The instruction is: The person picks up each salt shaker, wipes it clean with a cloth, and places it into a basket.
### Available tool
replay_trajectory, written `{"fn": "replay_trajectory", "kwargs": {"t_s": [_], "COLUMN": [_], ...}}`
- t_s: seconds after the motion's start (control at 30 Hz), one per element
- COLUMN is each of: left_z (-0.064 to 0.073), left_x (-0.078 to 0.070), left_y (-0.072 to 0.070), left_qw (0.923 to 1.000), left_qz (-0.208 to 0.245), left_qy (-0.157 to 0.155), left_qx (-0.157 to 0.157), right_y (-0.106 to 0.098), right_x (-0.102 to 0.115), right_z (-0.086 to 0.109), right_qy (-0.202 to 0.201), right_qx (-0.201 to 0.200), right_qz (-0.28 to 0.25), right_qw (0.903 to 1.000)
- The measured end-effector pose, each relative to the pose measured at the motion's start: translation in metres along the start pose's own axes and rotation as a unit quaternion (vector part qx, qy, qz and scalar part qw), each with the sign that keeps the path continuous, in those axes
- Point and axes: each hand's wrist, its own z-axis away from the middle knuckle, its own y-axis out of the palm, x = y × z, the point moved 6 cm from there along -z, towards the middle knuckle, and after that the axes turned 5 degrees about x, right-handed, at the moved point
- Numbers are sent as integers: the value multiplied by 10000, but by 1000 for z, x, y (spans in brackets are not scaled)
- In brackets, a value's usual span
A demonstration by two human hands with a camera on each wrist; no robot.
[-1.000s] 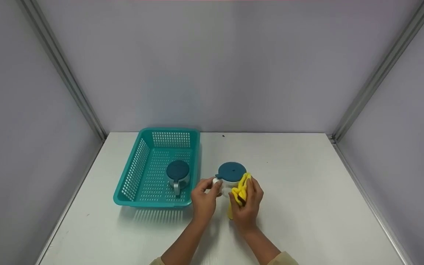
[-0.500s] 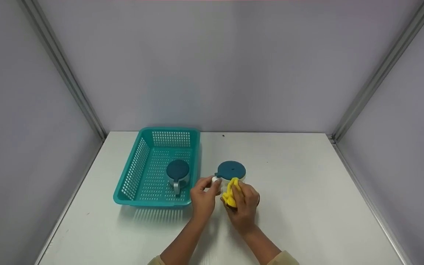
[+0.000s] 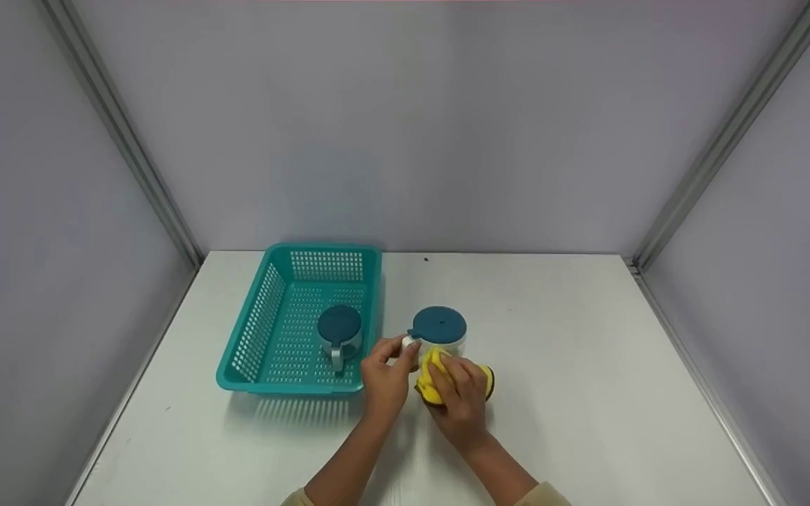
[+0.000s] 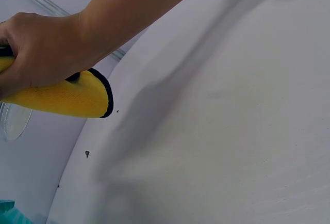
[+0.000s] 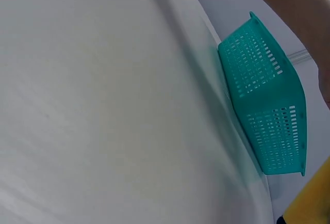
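Note:
My left hand [image 3: 386,379] pinches the white handle of a clear cup with a round blue lid [image 3: 440,325]. Against the near side of that cup, my right hand [image 3: 463,407] grips a yellow cloth [image 3: 431,388] with dark edging. Fingers and cloth hide much of the cup's body. In the left wrist view, the cloth [image 4: 77,97] hangs from the right hand, and the cup's clear round base [image 4: 16,121] shows below it, apparently off the table. A second blue-lidded cup with a handle [image 3: 339,325] stands in the teal basket [image 3: 292,388], left of my hands.
The white table [image 3: 588,365] carries the basket, whose perforated side [image 5: 268,100] also shows in the right wrist view. Grey panels [image 3: 405,126] enclose the table at the back and both sides. A small dark speck [image 3: 426,259] lies near the back edge.
My right hand has moved the cloth from the cup's right side down and left across its front. The held cup has shifted slightly left. The basket and its cup stay put.

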Motion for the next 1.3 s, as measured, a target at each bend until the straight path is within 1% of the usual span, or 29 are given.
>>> {"fn": "replay_trajectory", "kwargs": {"t_s": [0.13,0.23,0.33,0.47,0.5,0.7,0.8,0.9,1.03,1.1,1.2,1.3], "left_z": [0,0,-3,-5,-5,-5,-5,-4,-5,-6,-6,-7], "left_x": [-1,0,13,33,35,37,38,36,38,41,42,42], "left_y": [0,0,1,1,0,-1,-1,0,0,-1,-1,-1], "left_qw": [10000,10000,10000,9998,9998,9996,9997,9994,9990,9991,9991,9989], "left_qz": [24,31,65,143,167,247,203,205,213,233,246,235], "left_qy": [0,72,39,-101,-106,-26,-101,-250,-361,-318,-264,-280], "left_qx": [-6,33,53,46,43,104,115,114,126,159,213,277], "right_y": [0,-1,-1,-2,-2,-2,-3,-4,-3,-2,-2,-2], "right_x": [-2,-5,-7,-11,-12,-20,-23,-26,-30,-33,-38,-43], "right_z": [2,3,4,6,6,8,7,7,10,12,13,13], "right_qy": [96,202,289,427,481,875,1072,1392,1944,2215,2759,3408], "right_qx": [35,2,-47,6,35,145,123,103,112,127,169,243], "right_qz": [-28,-35,-38,-95,-122,-416,-597,-764,-1011,-1224,-1621,-1887], "right_qw": [9999,9998,9996,9990,9988,9952,9924,9873,9756,9674,9473,9207]}}
